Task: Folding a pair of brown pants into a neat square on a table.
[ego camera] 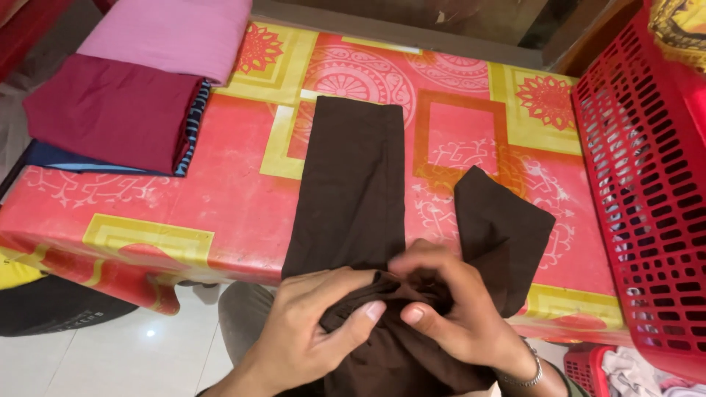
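Observation:
A dark brown garment (pixel 353 184) lies on the table, one long leg stretched toward the far side and a shorter flap (pixel 504 228) spread to the right. Its bunched top sits at the near table edge. My left hand (pixel 305 331) pinches that bunched fabric between thumb and fingers. My right hand (pixel 448 301), with a metal bracelet on the wrist, grips the same gathered cloth right beside it. Both thumbs press on the folds, almost touching.
The table wears a red and yellow patterned cloth (pixel 220 191). Folded maroon (pixel 110 110) and pink (pixel 169 29) fabrics are stacked at the far left. A red plastic basket (pixel 647 184) stands at the right edge, another basket with laundry (pixel 625 367) below it. White tiled floor lies at lower left.

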